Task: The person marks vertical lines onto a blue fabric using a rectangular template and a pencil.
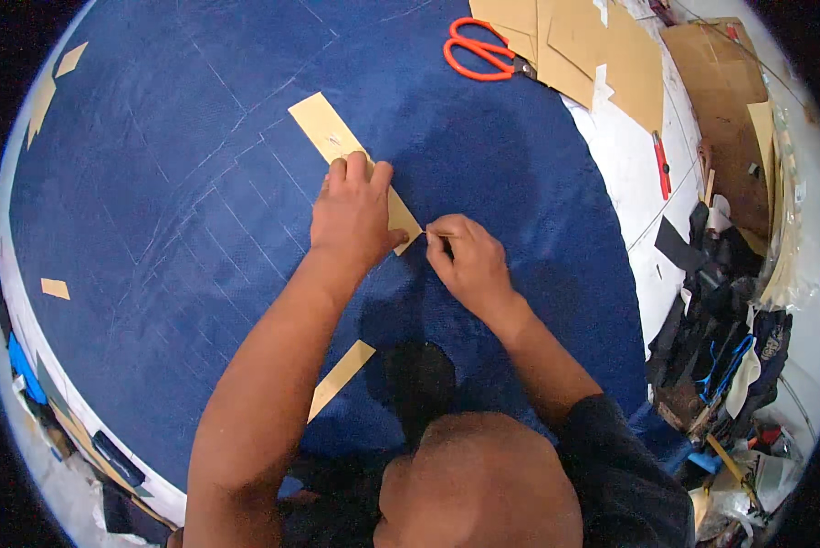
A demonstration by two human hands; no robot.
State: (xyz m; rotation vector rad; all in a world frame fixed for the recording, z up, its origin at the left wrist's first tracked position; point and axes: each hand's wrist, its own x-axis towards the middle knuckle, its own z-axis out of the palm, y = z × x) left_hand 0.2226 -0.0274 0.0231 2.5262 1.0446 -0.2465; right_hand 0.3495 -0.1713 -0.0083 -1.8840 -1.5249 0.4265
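Landmark: the long tan card strip (351,155), lying diagonally on the blue fabric (154,228) that covers the tabletop.

Left hand (353,215): pressed flat on the lower half of the strip, fingers spread forward, pinning it to the fabric. Nothing is gripped.

Right hand (465,260): just beside the strip's lower end, thumb and forefinger pinched shut on a thin marking tool (433,235), too small to identify; its tip meets the strip's edge.

Faint pale lines run across the fabric on the far side of the strip from the right hand.

Judgement: the step in hand appears to be tracing along the strip's edge, with the strip used as a template. The next move would call for steady downward pressure from the left hand so the strip cannot creep while the tool runs along its edge.

A second, narrower tan strip (341,376) lies well below the landmark, towards the person. Orange-handled scissors (478,50) lie well above and beyond it, beside cardboard pattern pieces (593,55).
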